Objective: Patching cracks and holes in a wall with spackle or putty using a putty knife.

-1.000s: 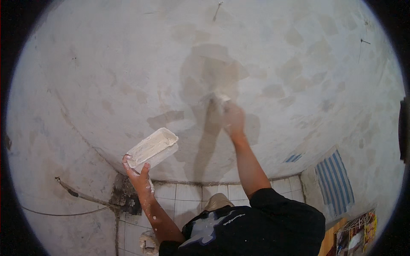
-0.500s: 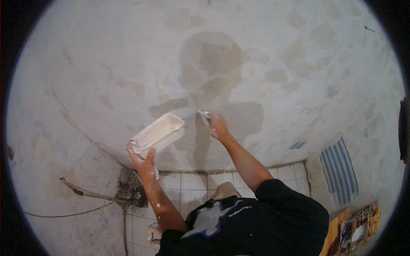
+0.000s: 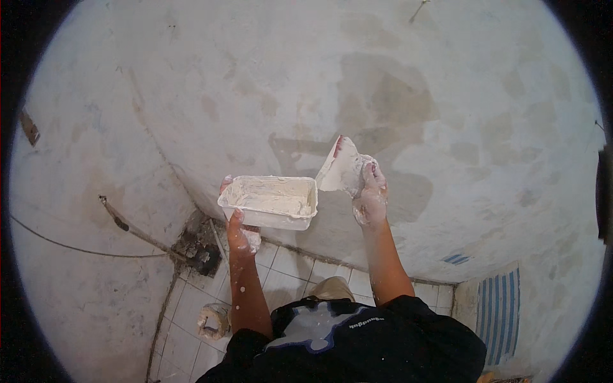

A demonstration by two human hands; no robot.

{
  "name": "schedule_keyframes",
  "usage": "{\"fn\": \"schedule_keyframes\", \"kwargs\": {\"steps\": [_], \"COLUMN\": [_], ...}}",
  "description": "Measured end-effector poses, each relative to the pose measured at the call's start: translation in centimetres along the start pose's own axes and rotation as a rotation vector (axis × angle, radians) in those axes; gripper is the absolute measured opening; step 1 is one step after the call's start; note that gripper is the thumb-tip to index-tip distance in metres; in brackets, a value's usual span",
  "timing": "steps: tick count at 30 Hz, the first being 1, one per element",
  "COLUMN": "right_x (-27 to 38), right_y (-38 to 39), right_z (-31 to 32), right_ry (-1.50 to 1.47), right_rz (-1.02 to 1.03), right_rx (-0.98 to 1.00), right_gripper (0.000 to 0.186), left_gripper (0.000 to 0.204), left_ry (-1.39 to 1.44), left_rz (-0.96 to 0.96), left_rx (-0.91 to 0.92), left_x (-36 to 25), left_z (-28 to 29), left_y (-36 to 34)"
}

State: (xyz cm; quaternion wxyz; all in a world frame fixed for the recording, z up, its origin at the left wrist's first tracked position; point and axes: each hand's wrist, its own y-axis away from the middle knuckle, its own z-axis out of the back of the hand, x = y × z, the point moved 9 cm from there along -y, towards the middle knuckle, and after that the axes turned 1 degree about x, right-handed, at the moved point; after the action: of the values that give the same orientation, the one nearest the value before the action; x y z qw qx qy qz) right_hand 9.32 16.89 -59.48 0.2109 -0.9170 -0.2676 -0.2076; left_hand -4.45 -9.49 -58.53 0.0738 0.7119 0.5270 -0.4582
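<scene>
My left hand (image 3: 237, 237), smeared with white, grips a pale rectangular plastic tub (image 3: 271, 221) by its left end, thumb on the near side. Creamy putty (image 3: 271, 195) coats the tub's floor and inner walls. My putty-caked right hand (image 3: 370, 198) is closed round a putty knife (image 3: 340, 167). The knife's broad blade is covered in putty, with a reddish patch near its upper tip. Its lower left corner is close to the tub's right rim; whether they touch I cannot tell. The knife's handle is hidden in my fingers.
In front stands a patchy grey-white wall (image 3: 255, 96), with my shadow on it. A pipe (image 3: 137, 233) and a cable run along the left wall to a dark corner hole (image 3: 203, 246). A crumpled open bag (image 3: 214, 321) sits on white floor tiles (image 3: 191, 348). Blue-striped material (image 3: 499, 313) hangs at right.
The view has turned left. The tub has gone from a slant to nearly level. My right hand has turned the putty knife, and its blade now shows broadside near the tub's rim.
</scene>
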Motion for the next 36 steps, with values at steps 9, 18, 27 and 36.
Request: {"fn": "schedule_keyframes", "kwargs": {"steps": [9, 18, 27, 36], "right_x": [-0.7, 3.6, 1.9, -0.1], "right_y": [1.2, 3.9, 3.7, 2.3], "right_z": [-1.2, -5.6, -5.0, -1.4], "right_ry": [0.178, 0.703, 0.830, 0.790], "right_rz": [-0.082, 0.211, 0.115, 0.386], "right_rx": [0.106, 0.365, 0.362, 0.374], "right_gripper": [0.014, 0.019, 0.024, 0.027], "left_gripper": [0.074, 0.067, 0.062, 0.082], "left_ry": [-0.024, -0.232, -0.267, -0.273], "left_rz": [-0.006, -0.172, -0.147, -0.048], "left_rx": [-0.085, -0.185, -0.157, -0.146], "left_x": [0.4, 0.1, 0.6, 1.1], "left_z": [1.7, 3.6, 3.7, 0.7], "left_y": [1.7, 1.9, 1.8, 0.3]}}
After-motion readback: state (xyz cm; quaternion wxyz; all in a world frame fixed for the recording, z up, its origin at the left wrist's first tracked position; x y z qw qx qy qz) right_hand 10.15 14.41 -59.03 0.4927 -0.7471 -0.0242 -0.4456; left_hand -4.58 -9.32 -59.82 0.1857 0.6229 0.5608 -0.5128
